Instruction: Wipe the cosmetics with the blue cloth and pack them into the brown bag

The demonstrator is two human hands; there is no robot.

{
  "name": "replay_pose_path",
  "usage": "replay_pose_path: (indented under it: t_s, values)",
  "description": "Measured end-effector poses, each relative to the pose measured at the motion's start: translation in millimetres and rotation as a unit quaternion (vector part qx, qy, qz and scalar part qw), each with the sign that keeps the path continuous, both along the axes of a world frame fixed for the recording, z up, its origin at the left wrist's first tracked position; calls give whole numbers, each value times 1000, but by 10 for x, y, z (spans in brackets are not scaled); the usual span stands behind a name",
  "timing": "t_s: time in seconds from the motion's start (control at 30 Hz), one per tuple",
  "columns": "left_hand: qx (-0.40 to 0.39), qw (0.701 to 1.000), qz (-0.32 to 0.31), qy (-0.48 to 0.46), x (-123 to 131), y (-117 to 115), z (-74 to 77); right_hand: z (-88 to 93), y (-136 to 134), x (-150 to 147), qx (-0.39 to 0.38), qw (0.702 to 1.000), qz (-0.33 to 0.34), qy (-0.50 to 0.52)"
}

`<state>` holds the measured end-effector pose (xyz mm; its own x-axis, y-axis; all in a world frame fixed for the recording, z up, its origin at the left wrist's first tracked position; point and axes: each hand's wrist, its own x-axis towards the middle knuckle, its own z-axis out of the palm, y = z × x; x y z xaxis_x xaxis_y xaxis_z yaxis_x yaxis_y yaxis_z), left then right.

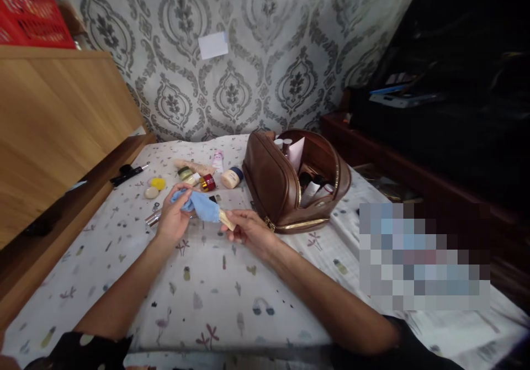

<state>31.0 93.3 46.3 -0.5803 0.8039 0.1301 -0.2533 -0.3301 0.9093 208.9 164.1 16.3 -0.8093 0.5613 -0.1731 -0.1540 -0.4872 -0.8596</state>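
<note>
My left hand [173, 222] is closed around a light blue cloth [205, 207], with its thumb on top. A small flat gold-beige item [226, 221], perhaps the end of a tube, sticks out of the cloth's right side. My right hand [250, 231] pinches that item between thumb and fingers; the rest of it is hidden under the cloth. Just behind my hands are a red jar with a gold base [207, 182], a cream jar with a dark blue lid [232, 177] and a green-lidded jar [188, 175]. A shiny silver cylinder [153, 218] lies beside my left hand.
An unzipped brown toiletry bag [271, 176] with bottles and tubes stands right of my hands. A beige tube [194, 167], pink tube [218, 160], yellow item [158, 183] and black tool [129, 174] lie on the patterned sheet [215, 292]. A wooden panel [58, 121] borders the left.
</note>
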Motion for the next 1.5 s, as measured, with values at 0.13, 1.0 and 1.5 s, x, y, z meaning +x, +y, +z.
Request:
replay_pose_path:
  t_s: [0.13, 1.0, 1.5]
  values:
    - [14, 1000, -14, -21, -33, -6, -15, 2, 3, -4, -32, 999, 18, 14]
    - [-142, 970, -178, 87, 193, -166, 59, -16, -21, -10, 178, 981, -74, 23]
    - [-178, 912, -356, 100, 204, -192, -65, 114, 27, 17, 94, 989, -88, 69]
